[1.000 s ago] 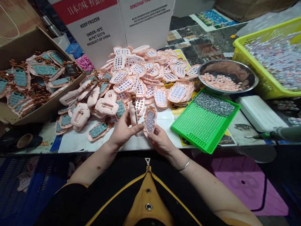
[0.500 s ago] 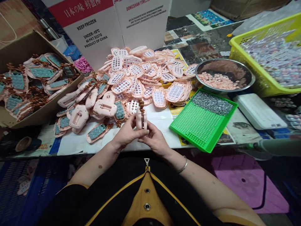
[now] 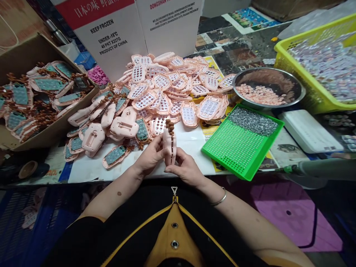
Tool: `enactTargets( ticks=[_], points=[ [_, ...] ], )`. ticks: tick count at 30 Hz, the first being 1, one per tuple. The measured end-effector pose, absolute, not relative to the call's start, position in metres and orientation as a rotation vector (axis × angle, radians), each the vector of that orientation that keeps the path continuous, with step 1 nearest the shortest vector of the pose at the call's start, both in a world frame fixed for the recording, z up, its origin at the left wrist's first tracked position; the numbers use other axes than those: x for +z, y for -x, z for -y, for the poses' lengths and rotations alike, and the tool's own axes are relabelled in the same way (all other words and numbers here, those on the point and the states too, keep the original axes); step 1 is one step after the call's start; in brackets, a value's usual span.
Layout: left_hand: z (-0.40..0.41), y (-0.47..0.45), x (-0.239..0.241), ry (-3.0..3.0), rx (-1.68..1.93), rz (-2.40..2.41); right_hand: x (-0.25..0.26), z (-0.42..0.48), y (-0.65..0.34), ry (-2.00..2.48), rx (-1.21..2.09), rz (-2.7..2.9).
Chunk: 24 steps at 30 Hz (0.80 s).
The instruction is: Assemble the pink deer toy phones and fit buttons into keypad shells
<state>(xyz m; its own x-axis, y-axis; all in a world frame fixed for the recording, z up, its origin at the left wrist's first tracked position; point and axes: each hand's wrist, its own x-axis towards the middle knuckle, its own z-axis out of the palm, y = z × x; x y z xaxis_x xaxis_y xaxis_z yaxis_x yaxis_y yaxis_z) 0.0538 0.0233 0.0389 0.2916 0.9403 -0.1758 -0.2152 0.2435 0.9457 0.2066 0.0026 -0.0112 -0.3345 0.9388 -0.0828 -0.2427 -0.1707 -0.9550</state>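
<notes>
A person's left hand (image 3: pixel 152 156) pinches a pink plastic case (image 3: pixel 169 148) between thumb and fingers, while the right hand (image 3: pixel 189 167) curls thumb and fingers around its lower end. I see it held upright, edge-on, brown knobs (image 3: pixel 169 125) rising from its top, above white paper (image 3: pixel 194 142), between heaped pink covers (image 3: pixel 164 81) and the person's dark clothing (image 3: pixel 150 211). A green mesh tray (image 3: pixel 233 152) lies to the right.

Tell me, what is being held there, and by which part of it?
A pink casing, brown knobs at its top: the left grip holds its left side, the right grip its lower right side.
</notes>
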Motion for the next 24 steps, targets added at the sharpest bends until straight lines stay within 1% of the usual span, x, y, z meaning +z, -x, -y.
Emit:
enactTargets(
  ticks=[5,6,7,10,12,17,22,24],
  points=[
    [-0.027,-0.045,0.040,-0.790,0.906,-0.822,0.000,-0.003,-0.216,0.674,1.826,1.354],
    [-0.027,-0.045,0.040,-0.760,0.899,-0.810,0.002,-0.002,-0.217,0.639,1.811,1.409],
    [-0.027,-0.046,0.040,-0.739,0.904,-0.816,0.003,-0.001,-0.217,0.655,1.747,1.453],
    [-0.025,-0.052,0.040,-0.705,0.987,-0.890,0.006,0.004,-0.215,0.909,1.387,1.489],
    [-0.023,-0.057,0.040,-0.697,1.008,-0.906,0.006,0.006,-0.213,1.027,1.239,1.473],
    [-0.020,-0.059,0.041,-0.688,0.920,-0.817,0.008,0.009,-0.215,1.002,1.218,1.533],
    [-0.020,-0.060,0.044,-0.760,0.977,-0.929,0.011,0.008,-0.216,0.977,1.165,1.523],
    [-0.020,-0.059,0.045,-0.778,0.975,-0.894,0.013,0.005,-0.216,0.947,1.238,1.454]
  ],
)
